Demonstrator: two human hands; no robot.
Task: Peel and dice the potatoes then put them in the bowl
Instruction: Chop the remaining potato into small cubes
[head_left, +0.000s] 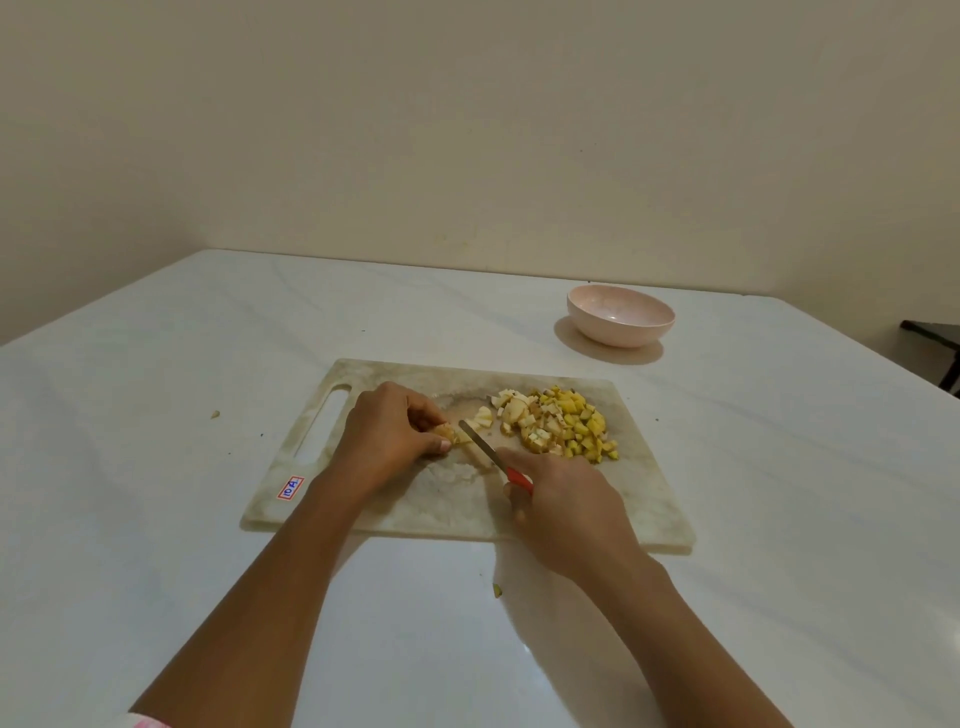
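White bench (182, 322), beige walls (467, 130) behind. Board (441, 509) centre; left hand (387, 431) fingers (423, 410) pinch potato (448, 431), right hand (566, 499) grips knife (480, 441); bowl (613, 332) upper right.

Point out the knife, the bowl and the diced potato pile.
knife (483, 445): head view, on the blade.
bowl (617, 332): head view, on the outer wall.
diced potato pile (562, 423): head view, middle of the heap.

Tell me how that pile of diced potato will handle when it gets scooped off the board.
The diced potato is many small loose cubes, so it will probably scatter rather than lift as one. Flat-sided cubes are unlikely to roll far. Pushing along the flat cutting board likely keeps them together.
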